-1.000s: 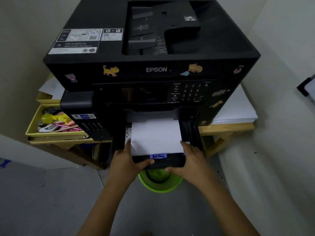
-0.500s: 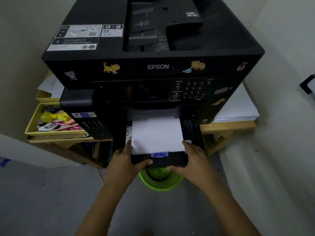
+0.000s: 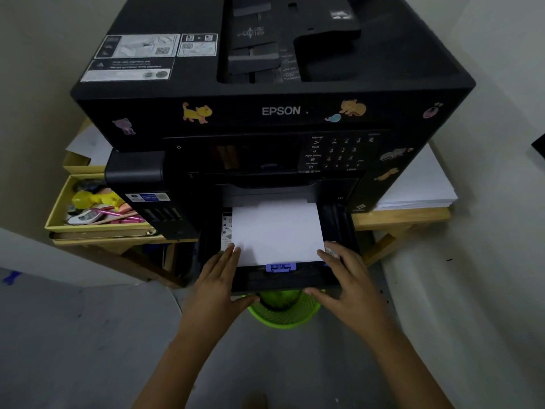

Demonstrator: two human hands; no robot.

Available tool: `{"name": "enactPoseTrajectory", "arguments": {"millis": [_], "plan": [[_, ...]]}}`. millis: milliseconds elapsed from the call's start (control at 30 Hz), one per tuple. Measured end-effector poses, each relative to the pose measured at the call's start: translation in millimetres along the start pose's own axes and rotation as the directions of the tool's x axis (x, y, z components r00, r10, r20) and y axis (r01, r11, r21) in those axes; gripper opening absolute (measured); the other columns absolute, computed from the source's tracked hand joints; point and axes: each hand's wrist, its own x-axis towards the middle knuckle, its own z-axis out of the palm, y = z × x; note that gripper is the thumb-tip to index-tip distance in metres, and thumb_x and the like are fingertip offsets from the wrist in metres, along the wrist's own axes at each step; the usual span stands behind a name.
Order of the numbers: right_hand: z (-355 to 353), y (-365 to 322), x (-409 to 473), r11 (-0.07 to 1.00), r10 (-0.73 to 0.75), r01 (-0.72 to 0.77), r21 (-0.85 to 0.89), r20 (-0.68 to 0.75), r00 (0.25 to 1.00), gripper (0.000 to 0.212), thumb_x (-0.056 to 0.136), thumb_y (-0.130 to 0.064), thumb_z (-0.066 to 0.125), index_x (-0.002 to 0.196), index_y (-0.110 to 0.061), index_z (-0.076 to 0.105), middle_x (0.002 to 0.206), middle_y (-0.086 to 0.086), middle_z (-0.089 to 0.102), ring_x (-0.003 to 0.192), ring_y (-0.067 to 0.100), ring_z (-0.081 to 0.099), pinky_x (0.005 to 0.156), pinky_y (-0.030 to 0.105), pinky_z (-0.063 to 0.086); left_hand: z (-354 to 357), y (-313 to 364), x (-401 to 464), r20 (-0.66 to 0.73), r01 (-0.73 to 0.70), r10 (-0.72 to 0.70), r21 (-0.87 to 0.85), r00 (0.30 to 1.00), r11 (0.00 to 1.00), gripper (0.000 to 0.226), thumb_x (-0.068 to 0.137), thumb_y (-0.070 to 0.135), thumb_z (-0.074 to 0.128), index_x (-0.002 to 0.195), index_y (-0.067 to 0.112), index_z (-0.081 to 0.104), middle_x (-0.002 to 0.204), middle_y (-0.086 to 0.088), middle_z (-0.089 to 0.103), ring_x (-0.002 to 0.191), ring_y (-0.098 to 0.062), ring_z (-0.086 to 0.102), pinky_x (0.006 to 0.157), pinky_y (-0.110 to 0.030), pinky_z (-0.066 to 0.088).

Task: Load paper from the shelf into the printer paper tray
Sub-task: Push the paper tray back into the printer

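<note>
Tray [image 3: 283,280] pushed further in, two hands [image 3: 219,286] [image 3: 352,286] gripping it

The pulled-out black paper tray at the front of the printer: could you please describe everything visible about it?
The black plastic paper tray juts forward, partly pulled out of the black Epson printer, above a green mesh bin. A flat stack of white paper lies in it, its front edge against a purple-blue paper guide. The left hand and right hand hold its front corners, fingers on top, thumbs underneath.
</note>
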Motion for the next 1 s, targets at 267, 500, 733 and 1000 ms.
{"name": "enactPoseTrajectory", "arguments": {"millis": [267,500,733,1000], "plan": [[-0.4,1.2,3.2,0.990,-0.002,0.010,-0.140,0.058,0.998,0.076,0.092,-0.069,0.062,0.146,-0.016,0.064,0.160,-0.002,0.052,0.149,0.018,0.045,0.123,0.038,0.038,6.5,-5.2,3.9,-0.026,-0.043,0.045,0.076,0.999,0.996,0.091,0.073,0.049,0.089,0.146,0.005,0.057,0.145,-0.011,0.064,0.136,-0.036,0.056,0.111,-0.050,0.050],[-1.2,1.9,5.3,0.986,0.058,-0.038,-0.163,0.121,0.991,0.086,0.089,-0.075,0.057,0.153,-0.019,0.059,0.158,-0.005,0.056,0.150,0.017,0.046,0.125,0.031,0.029,10.4,-11.5,6.3,-0.025,-0.084,0.088,0.130,0.996,0.988,0.086,0.073,0.051,0.088,0.140,0.003,0.063,0.137,-0.013,0.069,0.129,-0.035,0.060,0.108,-0.047,0.052],[1.4,6.6,5.4,0.988,0.055,-0.038,-0.147,0.117,0.992,0.088,0.088,-0.078,0.056,0.155,-0.020,0.057,0.159,-0.006,0.055,0.151,0.015,0.044,0.127,0.035,0.034,13.0,-13.7,5.4,-0.065,-0.098,0.107,0.122,0.992,0.988,0.085,0.074,0.053,0.086,0.139,0.002,0.064,0.135,-0.014,0.070,0.129,-0.037,0.059,0.107,-0.048,0.052],[8.5,21.4,8.2,0.994,-0.070,0.073,-0.076,0.040,0.997,0.080,0.091,-0.073,0.061,0.148,-0.017,0.065,0.154,-0.002,0.060,0.149,0.018,0.048,0.123,0.044,0.043,16.3,-19.7,9.0,-0.108,-0.139,0.143,0.049,0.984,0.989,0.085,0.079,0.058,0.076,0.143,0.005,0.060,0.141,-0.012,0.066,0.136,-0.037,0.052,0.109,-0.052,0.052]]}}
